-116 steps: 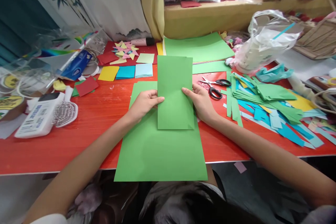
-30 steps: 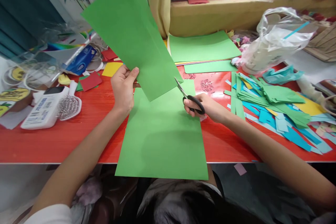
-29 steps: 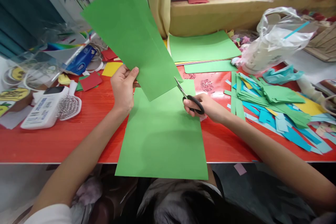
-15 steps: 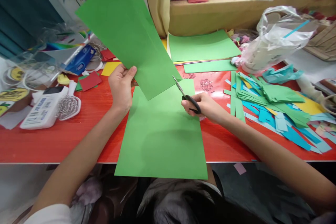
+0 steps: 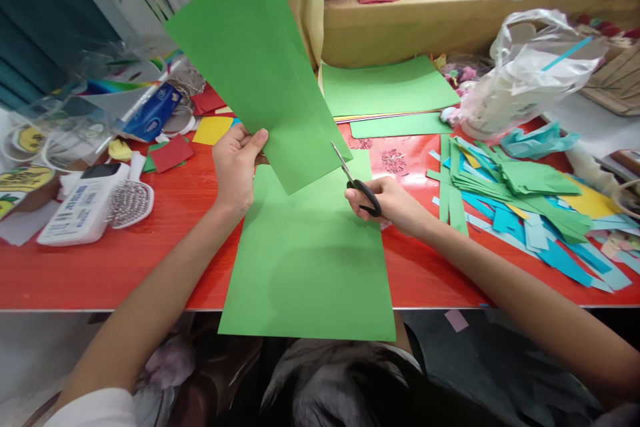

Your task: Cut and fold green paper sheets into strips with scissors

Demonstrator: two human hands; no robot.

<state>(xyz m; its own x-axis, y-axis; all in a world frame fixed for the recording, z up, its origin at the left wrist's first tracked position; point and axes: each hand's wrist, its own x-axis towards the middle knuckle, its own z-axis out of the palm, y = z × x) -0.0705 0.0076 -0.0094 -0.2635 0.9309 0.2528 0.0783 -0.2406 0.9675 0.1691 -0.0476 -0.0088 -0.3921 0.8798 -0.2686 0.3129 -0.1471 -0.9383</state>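
My left hand (image 5: pixel 235 170) pinches the lower left edge of a folded green sheet (image 5: pixel 260 67) and holds it up, tilted to the left above the red table (image 5: pixel 125 260). My right hand (image 5: pixel 387 203) grips black-handled scissors (image 5: pixel 357 181); their blades point up-left and meet the sheet's lower right corner. Under both hands a large green sheet (image 5: pixel 310 253) lies flat, overhanging the table's front edge.
A heap of green, blue and yellow paper strips (image 5: pixel 520 203) lies to the right. More green sheets (image 5: pixel 385 90) are stacked behind. A clear plastic bag (image 5: pixel 530 73) stands at the back right. A white device (image 5: pixel 83 203), a hairbrush (image 5: pixel 127 203) and coloured squares (image 5: pixel 170 153) crowd the left.
The folded sheet went from lying on the table to held up in my left hand, and my right hand took the scissors. In the last half second the sheet shifted slightly right.
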